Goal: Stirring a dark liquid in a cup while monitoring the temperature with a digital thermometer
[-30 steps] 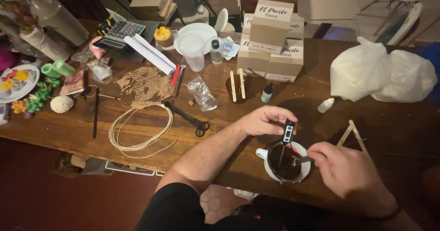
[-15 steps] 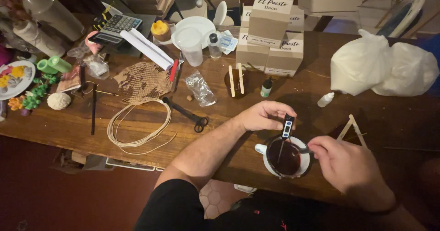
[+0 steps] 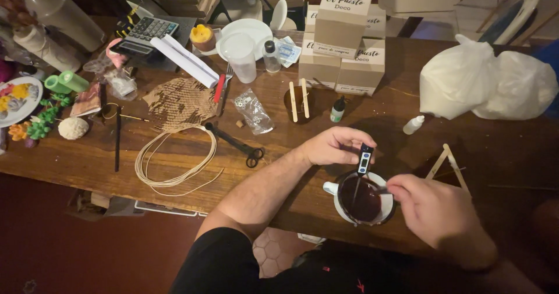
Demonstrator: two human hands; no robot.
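Observation:
A white enamel pot (image 3: pixel 343 211) holding dark liquid sits near the front edge of the wooden table (image 3: pixel 87 160). My left hand (image 3: pixel 335 145) pinches a black digital probe thermometer (image 3: pixel 364 161) upright, its metal stem dipped into the liquid. My right hand (image 3: pixel 434 212) grips a thin stirring utensil (image 3: pixel 380 190) whose tip reaches into the pot from the right; most of the utensil is hidden by my fingers.
Black scissors (image 3: pixel 239 147) and a coil of pale cord (image 3: pixel 174 160) lie to the left. A brown jar with two wooden sticks (image 3: pixel 298 103), a small dropper bottle (image 3: pixel 338 110), stacked cardboard boxes (image 3: pixel 343 37) and a white plastic bag (image 3: pixel 486 84) stand behind. Crossed wooden sticks (image 3: pixel 447 163) lie right.
My right hand has shifted slightly left and up over the pot's rim with the utensil. The left hand keeps the thermometer in place. The camera view has drifted a little.

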